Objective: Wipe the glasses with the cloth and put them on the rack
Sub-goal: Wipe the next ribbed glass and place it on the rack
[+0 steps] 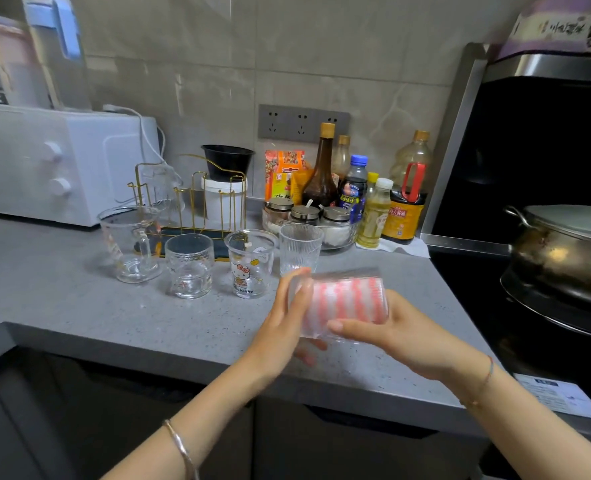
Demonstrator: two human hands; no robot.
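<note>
I hold a ribbed clear glass [342, 278] on its side above the counter's front. A pink-and-white striped cloth [342, 301] is stuffed inside it and shows through the wall. My left hand [282, 327] grips the glass at its base end. My right hand [401, 330] is at the rim end on the cloth, thumb along the outer wall, fingers hidden. A handled mug [131, 244], a textured tumbler [190, 265], a cartoon-print glass [250, 263] and a second ribbed glass [299, 251] stand in a row. Behind them is the gold wire rack [218, 202] with one upturned glass [159, 188] on it.
A white microwave [44, 161] fills the back left. Sauce bottles [322, 174] and lidded spice jars [304, 214] crowd the back wall. To the right, a metal pot [564, 247] sits on the black stove. The grey counter [62, 306] ends in an edge near me.
</note>
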